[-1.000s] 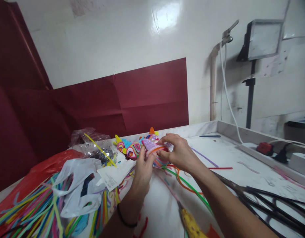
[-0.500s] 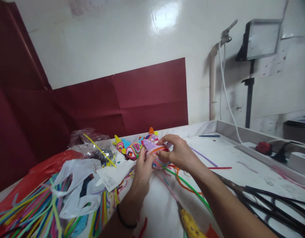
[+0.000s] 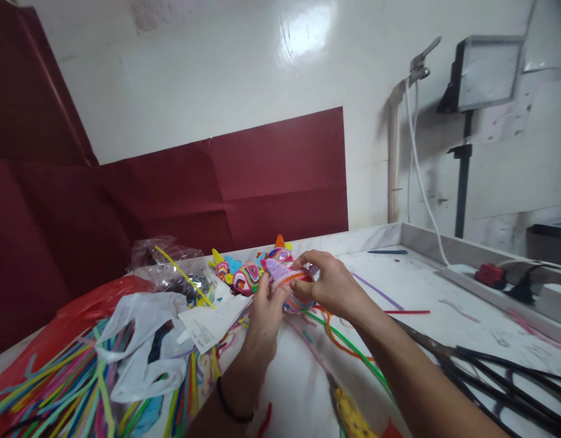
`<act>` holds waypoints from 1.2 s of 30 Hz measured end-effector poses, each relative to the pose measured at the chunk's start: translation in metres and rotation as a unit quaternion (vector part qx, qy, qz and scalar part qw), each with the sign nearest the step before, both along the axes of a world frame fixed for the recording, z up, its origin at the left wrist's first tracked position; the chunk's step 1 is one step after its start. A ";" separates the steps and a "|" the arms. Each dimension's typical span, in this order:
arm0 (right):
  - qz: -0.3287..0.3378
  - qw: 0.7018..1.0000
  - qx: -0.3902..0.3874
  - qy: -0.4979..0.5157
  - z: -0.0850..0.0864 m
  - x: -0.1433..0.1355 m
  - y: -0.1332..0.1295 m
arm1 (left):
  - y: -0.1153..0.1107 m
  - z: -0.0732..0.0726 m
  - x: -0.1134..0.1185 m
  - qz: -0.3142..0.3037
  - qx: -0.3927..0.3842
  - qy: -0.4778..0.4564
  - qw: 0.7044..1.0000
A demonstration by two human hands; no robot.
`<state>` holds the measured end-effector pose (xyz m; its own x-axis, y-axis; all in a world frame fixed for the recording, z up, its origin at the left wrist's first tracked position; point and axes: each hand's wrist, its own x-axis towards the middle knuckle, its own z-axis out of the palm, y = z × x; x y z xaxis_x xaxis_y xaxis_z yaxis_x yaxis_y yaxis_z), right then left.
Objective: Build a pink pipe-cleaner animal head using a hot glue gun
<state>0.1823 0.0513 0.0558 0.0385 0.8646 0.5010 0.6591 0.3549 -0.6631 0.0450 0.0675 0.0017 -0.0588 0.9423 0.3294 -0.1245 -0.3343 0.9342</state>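
Between my two hands is a pipe-cleaner craft piece (image 3: 279,272), lilac and pointed at the top, with an orange strip across it. My left hand (image 3: 264,316) grips its left side, thumb and fingers closed. The fingertips of my right hand (image 3: 328,283) pinch it at the right, by the orange strip. My palms and fingers hide much of the piece. Right behind it lie finished-looking colourful pipe-cleaner figures (image 3: 244,278) with round eyes. Green and orange pipe cleaners (image 3: 348,344) trail from under my right hand. A yellow glue gun (image 3: 351,413) points toward the piece from the front.
Large black-handled scissors (image 3: 444,353) lie at the right, partly behind my forearm. Bundles of pipe cleaners (image 3: 56,389), a white plastic bag (image 3: 143,322) and a red bag (image 3: 102,304) fill the left. A power strip (image 3: 471,277) runs along the tray's right wall (image 3: 435,243).
The whole view has shifted very slightly. Both hands keep their hold on the craft piece, with hardly any movement of the fingers.
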 end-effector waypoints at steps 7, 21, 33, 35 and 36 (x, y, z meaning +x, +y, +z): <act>0.007 1.000 -0.007 -0.004 -0.002 0.001 0.002 | -0.002 -0.001 0.001 -0.003 0.028 0.014 1.000; 0.019 0.999 -0.036 0.003 -0.007 0.001 0.006 | -0.005 -0.008 0.003 -0.019 0.022 0.011 1.000; 0.009 1.000 -0.024 -0.018 -0.011 0.002 0.010 | -0.005 -0.006 0.002 0.010 0.008 0.039 0.999; 0.006 0.999 -0.036 -0.021 -0.010 0.001 0.009 | -0.005 -0.007 0.002 0.013 0.002 0.040 0.999; 0.002 0.999 -0.037 -0.022 -0.009 0.001 0.008 | -0.005 -0.008 0.002 0.014 -0.001 0.040 0.999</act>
